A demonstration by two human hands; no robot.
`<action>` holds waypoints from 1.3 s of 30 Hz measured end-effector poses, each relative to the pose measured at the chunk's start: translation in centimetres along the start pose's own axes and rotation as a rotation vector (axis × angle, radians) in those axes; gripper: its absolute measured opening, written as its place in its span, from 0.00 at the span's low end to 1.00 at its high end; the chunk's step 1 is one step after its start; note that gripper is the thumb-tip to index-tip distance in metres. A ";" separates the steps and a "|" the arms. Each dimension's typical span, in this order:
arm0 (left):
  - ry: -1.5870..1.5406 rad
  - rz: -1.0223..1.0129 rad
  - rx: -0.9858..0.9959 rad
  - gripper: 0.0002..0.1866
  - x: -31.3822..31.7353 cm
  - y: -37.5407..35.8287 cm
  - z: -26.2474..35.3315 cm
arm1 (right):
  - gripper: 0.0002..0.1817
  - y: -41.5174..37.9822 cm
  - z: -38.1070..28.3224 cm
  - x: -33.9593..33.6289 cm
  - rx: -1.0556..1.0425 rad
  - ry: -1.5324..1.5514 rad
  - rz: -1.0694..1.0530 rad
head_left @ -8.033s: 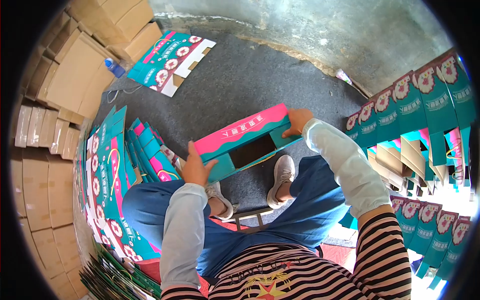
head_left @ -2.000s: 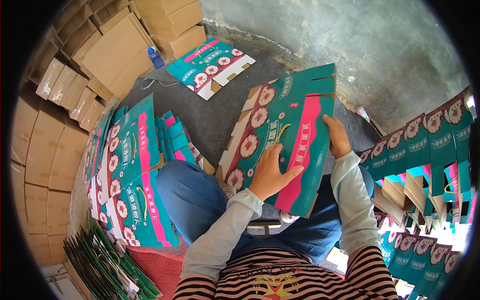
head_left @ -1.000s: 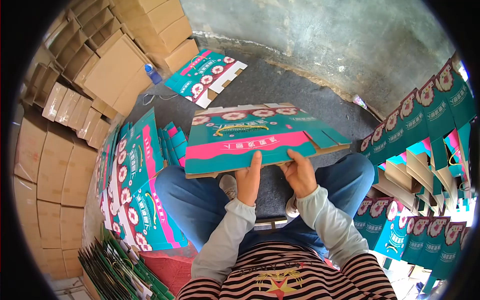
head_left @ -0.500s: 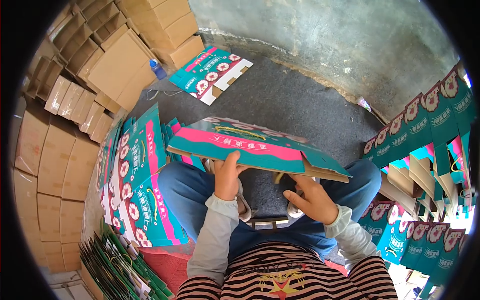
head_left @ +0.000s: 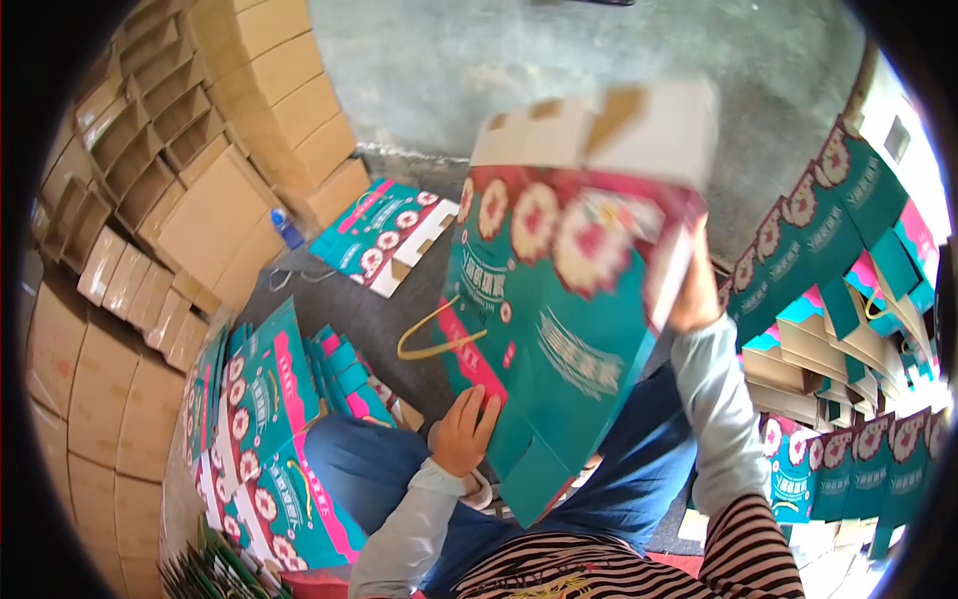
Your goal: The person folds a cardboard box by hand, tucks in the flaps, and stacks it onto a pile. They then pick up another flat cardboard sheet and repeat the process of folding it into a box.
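A flattened teal gift box [head_left: 559,329] with pink bands, round printed pictures and white bottom flaps is held up and tilted in front of my knees. Its yellow cord handle [head_left: 427,332] sticks out at the left side. My left hand [head_left: 464,429] pinches the lower left edge, by the pink band. At the upper right edge, my right hand [head_left: 696,285] is closed on the box, its fingers mostly hidden behind the board.
Another flat box [head_left: 384,235] lies on the floor near a blue bottle [head_left: 286,230]. Flat boxes [head_left: 264,429] are stacked left of my knee. Brown cartons [head_left: 95,379] line the left side; rows of teal boxes [head_left: 798,260] stand at the right.
The box has swung from nearly level to upright, its printed face and white flaps now visible. My right hand moved from below it up to its right edge. The view has shifted.
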State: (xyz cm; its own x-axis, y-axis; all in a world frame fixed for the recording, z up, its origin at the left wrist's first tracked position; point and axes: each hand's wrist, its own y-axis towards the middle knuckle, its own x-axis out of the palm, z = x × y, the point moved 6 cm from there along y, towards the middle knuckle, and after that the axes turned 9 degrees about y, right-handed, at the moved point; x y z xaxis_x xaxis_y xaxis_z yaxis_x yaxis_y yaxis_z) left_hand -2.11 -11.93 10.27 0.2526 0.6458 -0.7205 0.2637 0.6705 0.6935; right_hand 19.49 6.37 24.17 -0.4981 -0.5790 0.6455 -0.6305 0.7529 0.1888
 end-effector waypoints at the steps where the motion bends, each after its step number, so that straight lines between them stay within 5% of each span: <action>1: 0.042 0.010 0.087 0.24 0.0 -0.2 0.2 | 0.43 -0.2 -2.7 1.8 -0.244 -0.078 -0.118; 3: 0.007 -0.032 0.145 0.23 0.2 -0.3 0.5 | 0.40 -2.1 -4.8 0.6 -0.474 -0.669 0.189; 8: 0.049 -0.095 0.260 0.22 1.4 -1.1 0.2 | 0.43 -0.5 -9.9 -11.7 0.111 0.236 0.116; 9: 0.080 -0.100 0.265 0.23 1.8 -1.4 -0.2 | 0.43 -0.9 -9.4 -8.2 0.202 0.270 -0.220; 12: 0.176 -0.144 0.264 0.27 3.4 -2.1 -1.5 | 0.37 -2.6 -9.2 -6.9 0.250 -0.220 0.154; 13: 0.200 -0.176 0.255 0.29 3.9 -2.1 -1.7 | 0.33 -2.8 -9.6 -6.9 0.410 -0.391 0.150; 15: 0.247 -0.284 0.213 0.31 5.1 -1.7 -1.7 | 0.28 -1.8 -10.0 -5.0 0.437 -0.758 -0.014; 18: 0.347 -0.478 0.202 0.35 6.5 -2.1 -1.8 | 0.22 -0.7 -7.5 -3.1 0.447 -0.934 0.009; 22: 0.184 -0.395 -0.072 0.43 2.1 3.6 -4.0 | 0.20 1.4 -2.6 -0.6 0.480 -1.051 -0.330; 24: 0.101 -0.198 -0.242 0.40 -1.6 7.9 -6.7 | 0.19 2.1 -1.2 0.9 0.512 -1.235 -0.403; 28: 0.166 0.105 -0.176 0.25 -7.7 16.0 -8.7 | 0.15 3.2 0.9 3.0 0.417 -1.522 -0.592; 31: 0.034 -0.117 0.035 0.22 -6.1 19.0 -9.1 | 0.13 4.0 1.8 3.0 0.363 -1.531 -0.667; 37: -0.324 -0.505 -0.210 0.15 -3.1 17.8 -11.4 | 0.14 5.5 1.6 0.2 0.411 -1.448 -0.621; 39: -0.319 -0.564 -0.133 0.13 -1.7 17.2 -11.6 | 0.14 5.5 1.7 -0.5 0.399 -1.380 -0.627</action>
State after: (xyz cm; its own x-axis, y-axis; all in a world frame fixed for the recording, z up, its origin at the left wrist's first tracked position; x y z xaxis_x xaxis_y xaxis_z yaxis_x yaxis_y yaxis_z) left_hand -8.84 2.72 23.41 0.3782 0.0559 -0.9240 0.3239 0.9271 0.1886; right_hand 15.30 10.25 23.64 -0.1047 -0.7527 -0.6500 -0.9377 0.2924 -0.1877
